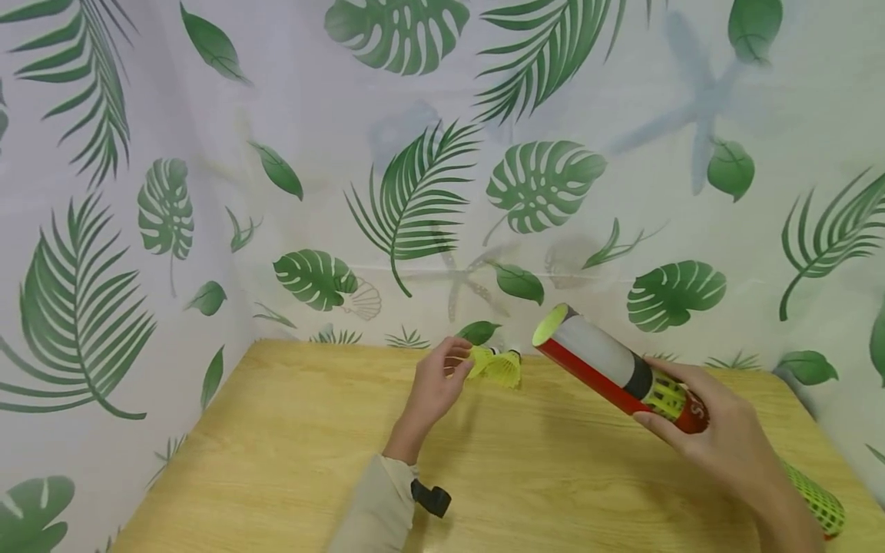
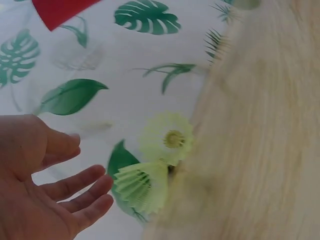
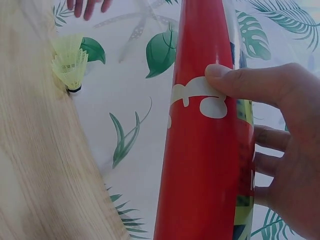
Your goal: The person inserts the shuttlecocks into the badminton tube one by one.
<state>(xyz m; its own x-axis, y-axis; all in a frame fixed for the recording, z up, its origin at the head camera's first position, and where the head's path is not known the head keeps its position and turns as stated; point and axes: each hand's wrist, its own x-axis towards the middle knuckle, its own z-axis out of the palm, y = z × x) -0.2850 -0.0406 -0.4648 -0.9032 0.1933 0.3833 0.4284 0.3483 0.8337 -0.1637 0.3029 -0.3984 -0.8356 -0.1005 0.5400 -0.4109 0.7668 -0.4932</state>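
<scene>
Two yellow shuttlecocks (image 1: 506, 370) (image 2: 142, 187) sit close together at the far edge of the wooden table. My left hand (image 1: 437, 380) (image 2: 45, 195) is just left of them, its fingers loosely bent. A gap separates the fingertips from the shuttlecocks in the left wrist view. My right hand (image 1: 726, 442) (image 3: 295, 135) grips a red, grey and black shuttlecock tube (image 1: 594, 357) (image 3: 200, 165) near its lower end, above the table. The tube is tilted, its uncovered mouth pointing up and left. What lies deep inside it is hidden.
A yellow-green meshed cylinder (image 1: 817, 499) with a red end lies on the right of the table (image 1: 297, 461), partly behind my right forearm. A leaf-patterned white cloth (image 1: 429, 307) hangs behind the table and along its left and right sides.
</scene>
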